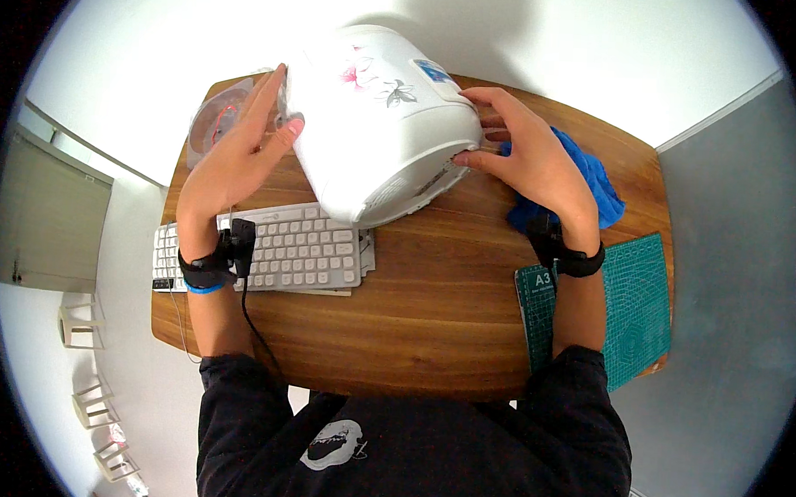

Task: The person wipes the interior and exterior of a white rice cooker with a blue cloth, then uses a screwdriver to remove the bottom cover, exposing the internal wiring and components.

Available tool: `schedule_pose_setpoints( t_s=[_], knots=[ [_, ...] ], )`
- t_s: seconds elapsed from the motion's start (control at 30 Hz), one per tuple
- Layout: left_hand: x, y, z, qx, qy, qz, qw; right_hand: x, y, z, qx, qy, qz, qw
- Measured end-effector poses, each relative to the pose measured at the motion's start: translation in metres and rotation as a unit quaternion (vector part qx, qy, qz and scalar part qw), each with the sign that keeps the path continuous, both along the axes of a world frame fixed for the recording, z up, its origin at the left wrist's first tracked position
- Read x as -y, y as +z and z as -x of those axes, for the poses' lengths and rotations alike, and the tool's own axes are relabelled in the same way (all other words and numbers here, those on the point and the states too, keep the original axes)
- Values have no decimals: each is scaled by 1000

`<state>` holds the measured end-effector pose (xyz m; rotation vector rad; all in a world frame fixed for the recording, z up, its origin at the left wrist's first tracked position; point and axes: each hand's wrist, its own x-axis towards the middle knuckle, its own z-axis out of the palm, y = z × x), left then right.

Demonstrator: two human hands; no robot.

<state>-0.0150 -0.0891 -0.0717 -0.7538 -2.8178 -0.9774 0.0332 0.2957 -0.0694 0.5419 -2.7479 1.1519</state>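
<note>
A white, rounded household appliance [367, 116] with pink and grey flower prints is tilted over at the back of the table, its slotted underside turned partly toward me. It looks like a rice cooker or hot-water pot; I cannot tell which. My left hand [239, 155] presses against its left side with fingers stretched upward and thumb apart. On the right, my right hand [529, 148] grips the bottom rim, thumb at the underside edge and fingers along the side. The appliance is held between both hands. Part of my left fingers' contact is hard to see.
A pale keyboard [301, 249] lies under my left forearm, near a black cable [253, 318]. Clear plastic packaging [214, 124] sits at the back left. A blue cloth [593, 172] and a green cutting mat [637, 301] are at the right. A white wall stands behind the wooden table [431, 311].
</note>
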Motion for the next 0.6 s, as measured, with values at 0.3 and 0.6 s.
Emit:
schedule_pose_setpoints(
  t_s=[0.3, 0.6],
  knots=[
    [-39, 26, -41, -87, -112, 63, 988, -1, -5, 1, -26, 11, 41, 999],
    [-48, 23, -44, -124, -95, 123, 980, -5, -8, 5, -36, 29, 5, 999]
  ],
)
